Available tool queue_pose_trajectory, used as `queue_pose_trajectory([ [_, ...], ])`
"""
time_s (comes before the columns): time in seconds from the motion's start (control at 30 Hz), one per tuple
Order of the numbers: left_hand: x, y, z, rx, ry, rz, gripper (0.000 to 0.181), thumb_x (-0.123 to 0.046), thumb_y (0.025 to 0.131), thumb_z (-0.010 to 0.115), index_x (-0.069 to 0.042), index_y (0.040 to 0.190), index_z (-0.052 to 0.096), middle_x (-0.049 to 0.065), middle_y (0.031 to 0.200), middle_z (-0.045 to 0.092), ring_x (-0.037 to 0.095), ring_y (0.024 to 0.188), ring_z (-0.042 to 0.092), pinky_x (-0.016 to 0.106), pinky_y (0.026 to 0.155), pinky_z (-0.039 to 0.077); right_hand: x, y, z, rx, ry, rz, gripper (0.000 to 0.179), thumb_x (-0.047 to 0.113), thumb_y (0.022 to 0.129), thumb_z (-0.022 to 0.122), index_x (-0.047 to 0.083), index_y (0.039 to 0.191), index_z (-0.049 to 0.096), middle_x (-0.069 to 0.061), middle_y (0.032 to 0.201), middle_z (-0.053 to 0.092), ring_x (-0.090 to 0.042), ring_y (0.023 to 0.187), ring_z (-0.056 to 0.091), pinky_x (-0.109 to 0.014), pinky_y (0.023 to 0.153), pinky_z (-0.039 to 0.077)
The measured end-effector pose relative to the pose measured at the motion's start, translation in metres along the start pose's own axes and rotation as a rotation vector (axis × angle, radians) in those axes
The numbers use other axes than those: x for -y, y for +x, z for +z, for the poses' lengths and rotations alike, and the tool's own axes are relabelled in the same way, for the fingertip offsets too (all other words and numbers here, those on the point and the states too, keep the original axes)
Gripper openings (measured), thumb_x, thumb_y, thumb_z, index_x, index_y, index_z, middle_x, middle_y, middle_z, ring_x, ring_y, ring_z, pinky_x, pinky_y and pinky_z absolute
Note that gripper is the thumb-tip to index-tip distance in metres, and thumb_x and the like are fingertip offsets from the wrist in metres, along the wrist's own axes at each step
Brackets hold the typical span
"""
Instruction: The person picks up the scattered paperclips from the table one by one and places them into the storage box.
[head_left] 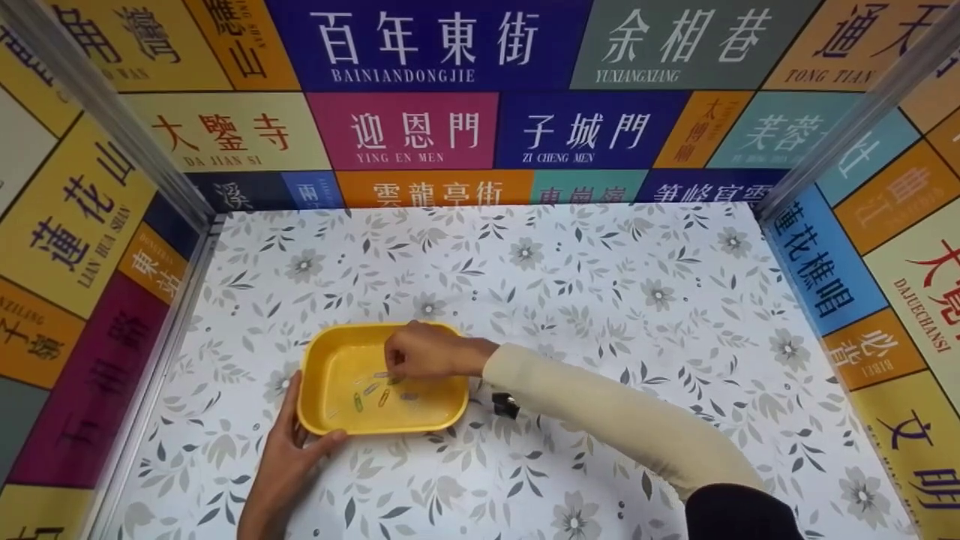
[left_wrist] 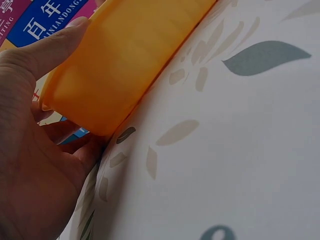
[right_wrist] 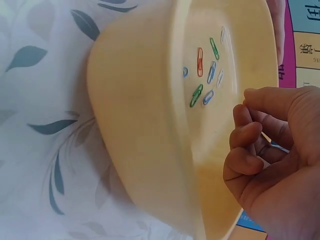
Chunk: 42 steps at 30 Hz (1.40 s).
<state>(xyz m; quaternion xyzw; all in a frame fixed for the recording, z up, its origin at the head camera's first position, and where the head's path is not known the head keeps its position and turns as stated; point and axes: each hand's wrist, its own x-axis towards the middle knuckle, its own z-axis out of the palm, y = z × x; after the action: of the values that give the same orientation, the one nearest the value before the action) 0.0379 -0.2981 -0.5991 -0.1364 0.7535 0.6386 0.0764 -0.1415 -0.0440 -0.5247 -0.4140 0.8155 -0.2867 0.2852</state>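
A yellow plastic basin (head_left: 322, 352) stands on the patterned surface. Several paper clips lie on its floor, among them a red paper clip (right_wrist: 200, 62), a green paper clip (right_wrist: 214, 48) and a blue paper clip (right_wrist: 211, 72). My left hand (head_left: 291, 448) holds the basin's near left corner, thumb by the rim and fingers along the outer wall; the left wrist view shows this grip from outside. Over the basin's right part is my right hand (head_left: 424, 352). Its fingers are curled, with thumb and index tips close together, and I see nothing between them in the right wrist view.
White tabletop (head_left: 600, 360) with a grey leaf and flower print lies under the basin. Panels with coloured Chinese place-name signs (head_left: 420, 131) rise at the back and both sides. A small black object (head_left: 505, 405) shows beneath the right wrist.
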Motion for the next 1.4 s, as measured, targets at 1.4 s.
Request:
queue_pose_trajectory([
  [1.4, -0.002, 0.003, 0.0, -0.002, 0.046, -0.032, 0.125, -0.024, 0.093, 0.092, -0.038, 0.178, 0.003, -0.02, 0.182, 0.0, 0.015, 0.169, 0.009, 0.018, 0.131, 0.019, -0.041, -0.088, -0.028, -0.185, 0.104, -0.084, 0.006, 0.008, 0.1, 0.077, 0.004, 0.102, 0.082, -0.002, 0.094, 0.078, -0.008, 0.079, 0.064, -0.022, 0.071, 0.055],
])
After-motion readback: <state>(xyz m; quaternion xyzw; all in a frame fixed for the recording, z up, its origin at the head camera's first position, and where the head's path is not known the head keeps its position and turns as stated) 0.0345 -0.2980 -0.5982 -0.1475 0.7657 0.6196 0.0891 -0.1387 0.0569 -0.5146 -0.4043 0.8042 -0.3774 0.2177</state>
